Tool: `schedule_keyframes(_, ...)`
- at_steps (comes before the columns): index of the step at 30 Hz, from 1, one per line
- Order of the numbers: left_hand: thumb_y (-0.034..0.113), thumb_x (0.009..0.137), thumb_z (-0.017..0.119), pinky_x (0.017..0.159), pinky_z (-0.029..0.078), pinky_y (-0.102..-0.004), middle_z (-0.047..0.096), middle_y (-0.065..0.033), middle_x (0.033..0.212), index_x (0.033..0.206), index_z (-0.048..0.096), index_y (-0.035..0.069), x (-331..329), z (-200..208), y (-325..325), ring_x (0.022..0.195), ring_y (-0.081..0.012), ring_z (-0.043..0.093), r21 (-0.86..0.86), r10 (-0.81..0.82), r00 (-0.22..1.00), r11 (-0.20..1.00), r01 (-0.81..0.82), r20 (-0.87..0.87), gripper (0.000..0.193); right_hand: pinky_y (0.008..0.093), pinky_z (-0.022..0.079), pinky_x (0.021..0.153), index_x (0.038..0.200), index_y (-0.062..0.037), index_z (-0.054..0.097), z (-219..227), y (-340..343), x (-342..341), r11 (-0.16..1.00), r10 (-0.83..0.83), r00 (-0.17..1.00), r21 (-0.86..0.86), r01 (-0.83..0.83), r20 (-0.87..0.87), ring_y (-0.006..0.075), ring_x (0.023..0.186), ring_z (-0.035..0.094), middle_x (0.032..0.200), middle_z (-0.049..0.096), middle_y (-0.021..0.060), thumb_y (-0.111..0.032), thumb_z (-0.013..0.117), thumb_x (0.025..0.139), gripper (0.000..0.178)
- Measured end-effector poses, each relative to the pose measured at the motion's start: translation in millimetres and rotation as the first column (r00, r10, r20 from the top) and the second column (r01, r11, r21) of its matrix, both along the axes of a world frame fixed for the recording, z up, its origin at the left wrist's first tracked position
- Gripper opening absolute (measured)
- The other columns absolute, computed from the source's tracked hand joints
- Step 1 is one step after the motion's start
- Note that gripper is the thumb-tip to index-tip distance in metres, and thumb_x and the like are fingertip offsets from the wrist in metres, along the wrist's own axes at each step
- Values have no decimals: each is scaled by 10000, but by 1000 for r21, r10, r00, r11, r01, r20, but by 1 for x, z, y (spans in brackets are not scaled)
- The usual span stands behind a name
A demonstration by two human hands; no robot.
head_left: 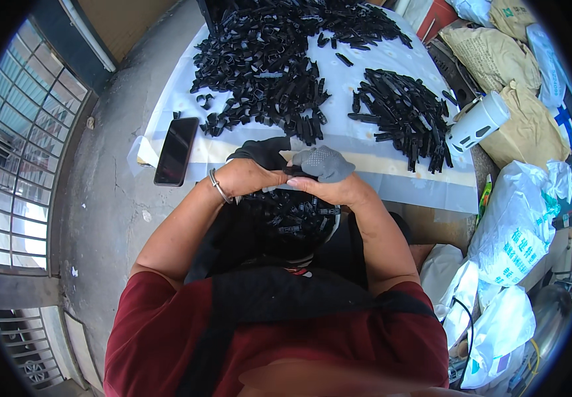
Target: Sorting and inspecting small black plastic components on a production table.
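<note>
Head view: both hands meet over a lap full of black plastic clips.
Left hand point(249, 173) and right hand point(329, 182), fingertips gloved, pinch one small black clip point(297, 173) between them, just above the lap pile point(292, 218); bigger heaps point(266, 66) lie on the white sheet point(359, 142) beyond.

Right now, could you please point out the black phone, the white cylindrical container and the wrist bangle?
black phone point(175, 151): head view, middle of its dark screen.
white cylindrical container point(476, 122): head view, middle of its side wall.
wrist bangle point(219, 187): head view, metal band on the left wrist.
</note>
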State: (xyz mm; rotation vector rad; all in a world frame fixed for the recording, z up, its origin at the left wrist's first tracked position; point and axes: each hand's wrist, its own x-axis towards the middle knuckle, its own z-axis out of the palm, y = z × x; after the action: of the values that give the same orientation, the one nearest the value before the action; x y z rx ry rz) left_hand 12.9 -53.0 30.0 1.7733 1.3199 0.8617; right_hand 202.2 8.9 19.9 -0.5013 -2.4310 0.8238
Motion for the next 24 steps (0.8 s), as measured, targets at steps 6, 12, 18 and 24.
schedule_keyframes(6,446,905,391,638,439,-274,603,-67,733,1016,618,48,23,-31,-10,678,-135,513,-316,373,811,916,-247,450,471,362,452,712,973,-27,593,0,-11,-14,976,-200,977,72,206,-78,295,819,580,878,608,133,-285,634,785,321)
schedule_keyframes(12,399,913,386,612,431,-292,572,-68,688,909,608,19,13,-18,-10,629,-144,501,-184,410,893,907,-378,184,440,374,454,692,987,-16,591,9,-8,4,960,-247,969,133,245,1,318,778,581,876,620,140,-290,563,838,313)
schedule_keyframes(18,378,916,382,599,428,-345,565,-98,644,872,603,19,17,-7,-14,606,-209,532,-94,395,907,918,-385,145,423,382,448,643,914,-30,623,7,-14,5,908,-269,962,345,239,41,297,733,577,807,623,118,-280,583,820,270)
schedule_keyframes(24,314,938,353,563,421,-324,545,-128,638,817,565,-2,21,-12,-13,559,-224,491,142,315,945,943,-301,-85,399,377,439,602,839,-65,637,-1,-24,-7,807,-342,928,551,211,146,285,685,566,779,616,101,-258,607,785,203)
